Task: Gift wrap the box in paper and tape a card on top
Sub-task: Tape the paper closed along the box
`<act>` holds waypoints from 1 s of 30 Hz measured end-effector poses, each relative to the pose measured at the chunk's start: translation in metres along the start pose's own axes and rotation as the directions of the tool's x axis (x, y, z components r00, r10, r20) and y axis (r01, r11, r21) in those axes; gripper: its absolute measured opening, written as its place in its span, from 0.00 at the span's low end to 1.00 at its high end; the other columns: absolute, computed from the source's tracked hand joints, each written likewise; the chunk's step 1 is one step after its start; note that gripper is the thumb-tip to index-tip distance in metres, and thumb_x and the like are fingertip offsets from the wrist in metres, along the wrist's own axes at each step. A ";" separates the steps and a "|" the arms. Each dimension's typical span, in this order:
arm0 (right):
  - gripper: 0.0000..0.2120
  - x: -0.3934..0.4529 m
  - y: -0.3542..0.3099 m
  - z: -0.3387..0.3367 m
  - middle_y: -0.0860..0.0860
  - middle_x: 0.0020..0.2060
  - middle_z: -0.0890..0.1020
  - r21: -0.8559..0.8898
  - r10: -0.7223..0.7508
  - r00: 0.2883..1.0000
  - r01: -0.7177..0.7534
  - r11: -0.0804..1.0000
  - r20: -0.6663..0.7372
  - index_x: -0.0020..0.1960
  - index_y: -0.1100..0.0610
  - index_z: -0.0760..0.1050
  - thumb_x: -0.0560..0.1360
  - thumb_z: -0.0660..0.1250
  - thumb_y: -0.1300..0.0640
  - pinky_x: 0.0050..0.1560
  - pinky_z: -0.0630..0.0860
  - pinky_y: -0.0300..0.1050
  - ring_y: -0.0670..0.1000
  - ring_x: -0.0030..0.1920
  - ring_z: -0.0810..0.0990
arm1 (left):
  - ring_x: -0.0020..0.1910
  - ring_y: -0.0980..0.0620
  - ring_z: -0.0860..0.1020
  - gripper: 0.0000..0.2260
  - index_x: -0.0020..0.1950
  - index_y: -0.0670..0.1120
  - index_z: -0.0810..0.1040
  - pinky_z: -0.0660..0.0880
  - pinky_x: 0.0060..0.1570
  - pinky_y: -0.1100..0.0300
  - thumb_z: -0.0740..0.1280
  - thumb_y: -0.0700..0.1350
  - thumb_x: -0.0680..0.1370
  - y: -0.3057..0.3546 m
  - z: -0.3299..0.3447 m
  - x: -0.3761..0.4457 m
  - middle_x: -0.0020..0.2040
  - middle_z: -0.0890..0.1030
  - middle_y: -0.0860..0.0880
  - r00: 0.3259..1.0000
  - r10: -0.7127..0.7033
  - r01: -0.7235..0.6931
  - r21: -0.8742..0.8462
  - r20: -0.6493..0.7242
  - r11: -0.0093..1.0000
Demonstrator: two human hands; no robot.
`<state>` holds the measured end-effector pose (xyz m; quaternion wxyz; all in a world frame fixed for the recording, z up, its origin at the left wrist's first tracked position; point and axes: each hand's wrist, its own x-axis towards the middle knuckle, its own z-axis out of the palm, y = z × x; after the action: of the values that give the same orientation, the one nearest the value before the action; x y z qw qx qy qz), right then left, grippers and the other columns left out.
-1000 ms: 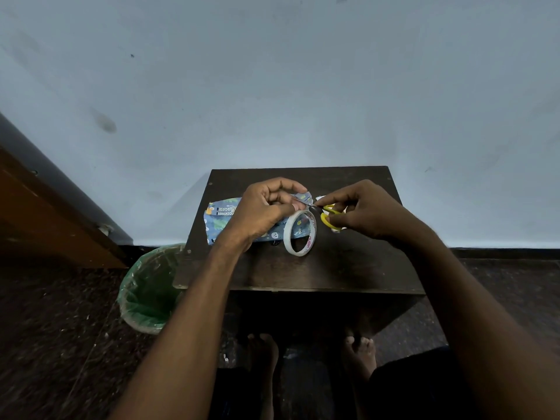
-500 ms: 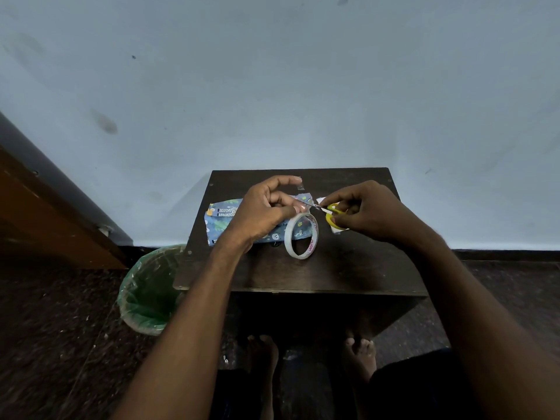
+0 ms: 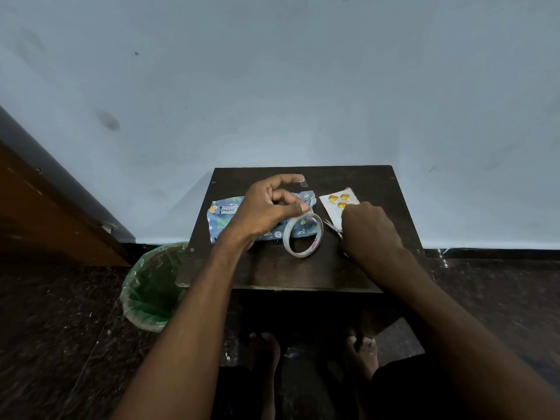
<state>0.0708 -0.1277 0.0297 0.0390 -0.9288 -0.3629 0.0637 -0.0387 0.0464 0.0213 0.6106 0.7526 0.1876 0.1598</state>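
On the small dark table point(image 3: 357, 180), the left hand point(image 3: 266, 209) is raised, pinching the tape roll point(image 3: 303, 234) upright, a cut tape strip point(image 3: 304, 183) stuck to its forefinger. The right hand point(image 3: 368, 228) is knuckles-up, fingers curled on scissors point(image 3: 331, 227). The blue-patterned wrapped box point(image 3: 224, 215) lies left, the card point(image 3: 338, 204) far right.

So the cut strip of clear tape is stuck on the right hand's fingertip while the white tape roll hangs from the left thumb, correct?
Not quite: the head view shows the clear tape strip on the left hand's forefinger tip, not the right hand's. The white tape roll does hang at the left thumb.
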 end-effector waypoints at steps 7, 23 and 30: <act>0.11 -0.002 -0.005 -0.001 0.58 0.56 0.83 -0.015 -0.008 0.996 0.007 1.000 -0.091 0.60 0.57 0.80 0.78 0.70 0.59 0.44 0.72 0.48 0.61 0.56 0.83 | 0.51 0.50 0.88 0.23 0.70 0.45 0.80 0.81 0.58 0.61 0.79 0.36 0.76 0.002 -0.001 -0.001 0.46 0.89 0.43 1.000 0.004 -0.004 -0.001 0.015 1.000; 0.06 0.010 -0.008 0.005 0.48 0.26 0.71 0.389 -0.251 0.939 0.327 0.861 -0.233 0.37 0.55 0.84 0.73 0.73 0.58 0.33 0.61 0.44 0.47 0.30 0.71 | 0.48 0.49 0.88 0.24 0.68 0.44 0.81 0.83 0.55 0.58 0.80 0.34 0.73 0.001 0.003 -0.001 0.43 0.89 0.41 0.998 -0.035 0.030 -0.092 -0.060 0.995; 0.08 0.012 -0.006 0.009 0.48 0.33 0.70 0.235 -0.265 0.912 0.345 0.909 -0.313 0.36 0.56 0.80 0.73 0.72 0.56 0.32 0.61 0.43 0.52 0.35 0.71 | 0.49 0.54 0.88 0.27 0.72 0.44 0.77 0.81 0.58 0.60 0.79 0.35 0.75 -0.002 0.005 0.002 0.44 0.89 0.47 0.999 -0.008 0.010 0.035 -0.048 0.999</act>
<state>0.0739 -0.1151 0.0202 0.2319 -0.8442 -0.4827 -0.0208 -0.0350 0.0437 0.0187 0.5934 0.7582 0.2084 0.1718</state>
